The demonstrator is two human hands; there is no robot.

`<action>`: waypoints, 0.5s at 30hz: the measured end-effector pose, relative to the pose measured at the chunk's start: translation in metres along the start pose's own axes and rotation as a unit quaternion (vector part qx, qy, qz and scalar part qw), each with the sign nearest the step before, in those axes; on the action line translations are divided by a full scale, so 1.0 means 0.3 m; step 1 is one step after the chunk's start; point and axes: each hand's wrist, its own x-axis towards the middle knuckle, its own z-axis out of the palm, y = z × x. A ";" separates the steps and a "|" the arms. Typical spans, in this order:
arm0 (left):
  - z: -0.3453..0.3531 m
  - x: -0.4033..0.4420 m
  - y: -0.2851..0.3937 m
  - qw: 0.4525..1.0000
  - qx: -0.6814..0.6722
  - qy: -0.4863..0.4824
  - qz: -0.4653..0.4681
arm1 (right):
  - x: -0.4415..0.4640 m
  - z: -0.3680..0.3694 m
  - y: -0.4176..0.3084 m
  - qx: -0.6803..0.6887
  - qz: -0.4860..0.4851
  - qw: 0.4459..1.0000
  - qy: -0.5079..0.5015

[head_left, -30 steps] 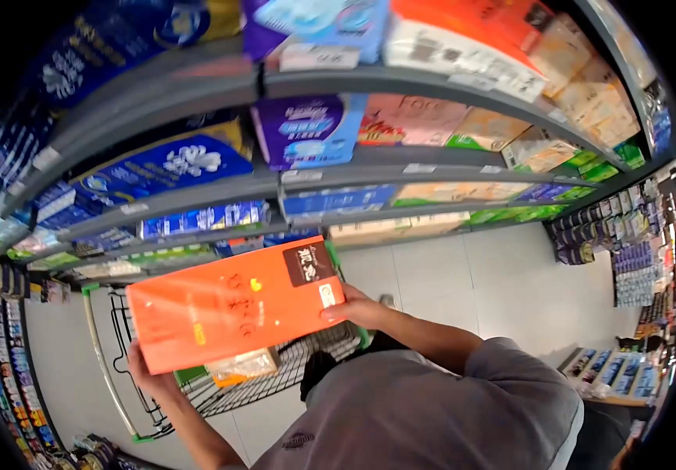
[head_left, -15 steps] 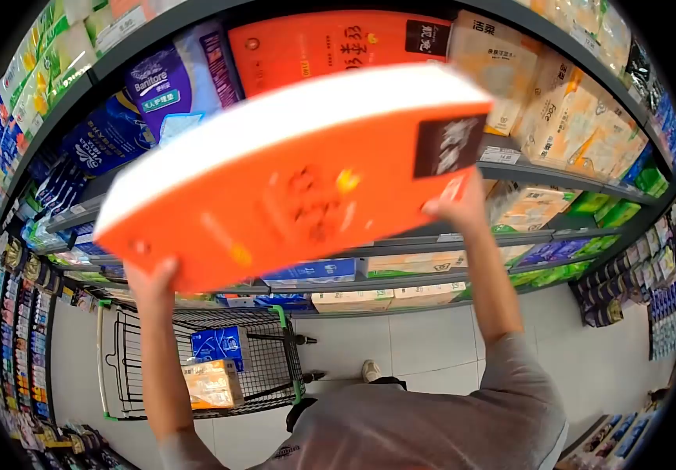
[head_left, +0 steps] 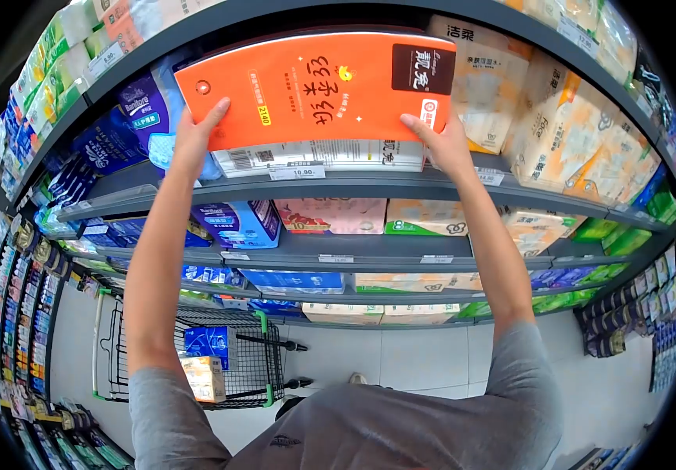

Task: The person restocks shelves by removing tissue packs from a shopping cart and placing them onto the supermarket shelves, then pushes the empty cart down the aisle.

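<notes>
A large orange tissue pack with dark lettering and a brown label lies at the upper shelf, its broad face toward me. My left hand grips its left end, thumb over the face. On the right end, my right hand has its thumb pressed near the small white-and-red mark; most fingers of both hands are hidden. Directly beneath sits the pale printed side of a pack, behind a price tag. Purple Banitore packs stand to the left, and cream tissue packs to the right.
Below me on the left is a wire shopping cart holding a blue pack and an orange-and-white pack. Lower shelves carry more packs. Racks of small goods stand at the left; pale tiled floor lies in front.
Both hands have carried the orange tissue pack up and forward, from in front of the shelf to the upper shelf. Its white side has turned out of view.
</notes>
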 end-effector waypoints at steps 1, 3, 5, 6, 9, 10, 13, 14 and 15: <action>0.017 -0.008 -0.020 0.999 0.024 0.044 0.007 | 0.000 0.003 -0.009 -0.011 0.002 1.000 -0.012; 0.025 -0.025 -0.056 0.997 0.036 0.066 0.015 | 0.003 0.013 0.003 -0.008 0.020 1.000 -0.017; 0.033 -0.027 -0.077 0.996 0.030 0.079 0.025 | 0.020 0.018 0.020 -0.008 0.037 0.999 -0.019; 0.040 -0.023 -0.091 0.996 0.033 0.081 0.026 | 0.028 0.023 0.030 -0.027 0.028 0.999 -0.007; 0.027 -0.013 -0.150 0.988 0.077 0.121 0.053 | 0.046 0.038 0.042 -0.018 0.031 0.999 -0.008; 0.015 -0.004 -0.158 0.987 0.080 0.129 0.053 | 0.053 0.040 0.039 0.004 0.044 0.999 -0.016; 0.007 -0.027 -0.149 0.991 0.092 0.085 0.047 | 0.037 0.048 0.011 -0.052 0.065 0.996 0.010; 0.019 -0.052 -0.128 0.991 0.092 0.091 0.043 | 0.029 0.046 -0.010 -0.110 0.076 0.991 0.030; 0.036 -0.078 -0.108 0.956 0.217 0.148 0.135 | 0.010 0.052 -0.069 -0.184 0.031 0.981 0.057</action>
